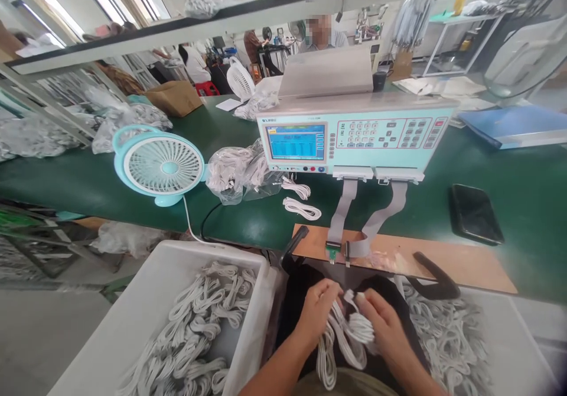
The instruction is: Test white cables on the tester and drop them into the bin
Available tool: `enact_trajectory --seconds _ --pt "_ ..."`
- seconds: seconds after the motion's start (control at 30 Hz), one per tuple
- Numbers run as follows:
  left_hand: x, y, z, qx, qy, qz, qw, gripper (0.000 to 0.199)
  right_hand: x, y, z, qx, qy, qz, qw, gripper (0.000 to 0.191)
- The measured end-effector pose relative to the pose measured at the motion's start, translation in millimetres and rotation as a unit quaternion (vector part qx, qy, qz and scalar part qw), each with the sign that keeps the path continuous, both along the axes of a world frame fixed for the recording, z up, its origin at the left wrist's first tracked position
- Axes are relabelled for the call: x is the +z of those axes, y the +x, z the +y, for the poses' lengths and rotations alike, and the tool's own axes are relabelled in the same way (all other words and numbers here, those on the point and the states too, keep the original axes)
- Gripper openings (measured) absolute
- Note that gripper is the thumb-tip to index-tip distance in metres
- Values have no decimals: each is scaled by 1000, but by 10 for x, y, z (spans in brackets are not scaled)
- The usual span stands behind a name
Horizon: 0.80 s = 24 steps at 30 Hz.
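Head camera looks down on a bundle of white cables [341, 340] held over the person's lap, just below the cable tester [354, 133]. Left hand [316, 313] and right hand [383, 319] are both curled closed around its loops, fingertips at the connector ends. Loose loops hang low and could tangle or slip from the grasp. Below and left of the tester, a white bin [248, 325] holds more coils, where a dropped one would get lost.
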State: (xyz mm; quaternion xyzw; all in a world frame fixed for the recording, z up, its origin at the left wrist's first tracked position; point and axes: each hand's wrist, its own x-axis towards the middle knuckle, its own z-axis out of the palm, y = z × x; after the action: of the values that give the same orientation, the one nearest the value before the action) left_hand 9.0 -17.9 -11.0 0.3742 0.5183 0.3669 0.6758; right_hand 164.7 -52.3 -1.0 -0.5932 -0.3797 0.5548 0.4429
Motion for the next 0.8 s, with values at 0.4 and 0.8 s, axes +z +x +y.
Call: enact_trajectory --seconds 0.4,0.8 --pt "154 83 -94 -131 148 -14 980 17 163 433 -331 177 74 -186 964 27" --pt "93 -16 -248 -87 36 -125 988 24 19 23 -190 160 246 -189 937 21"
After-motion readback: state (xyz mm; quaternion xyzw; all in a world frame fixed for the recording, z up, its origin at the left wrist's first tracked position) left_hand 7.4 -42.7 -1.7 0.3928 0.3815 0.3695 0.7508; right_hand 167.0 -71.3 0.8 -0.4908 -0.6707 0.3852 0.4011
